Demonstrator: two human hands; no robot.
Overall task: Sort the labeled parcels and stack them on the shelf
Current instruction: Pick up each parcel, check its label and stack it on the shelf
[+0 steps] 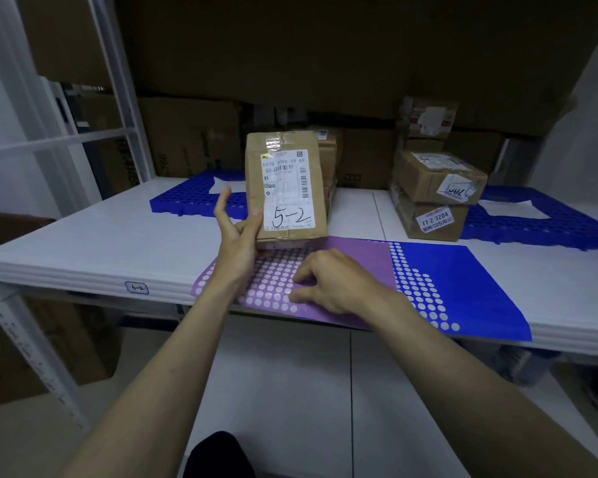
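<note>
A brown cardboard parcel (285,188) with a white label marked "5-2" stands upright on its short end on the white shelf (83,243). My left hand (237,232) holds its lower left edge, thumb on the front, other fingers spread. My right hand (328,284) rests with loosely curled fingers on a flat purple and blue dotted mailer bag (446,281) lying at the shelf's front edge. The parcel's bottom end sits on the bag's far edge.
Two stacked brown boxes (435,198) stand at the right, the lower one labelled "17-2-3204". Blue perforated mats (187,191) lie at the left and right rear. More cartons line the back. A small tag "6-2" (137,288) marks the shelf front. White uprights stand at left.
</note>
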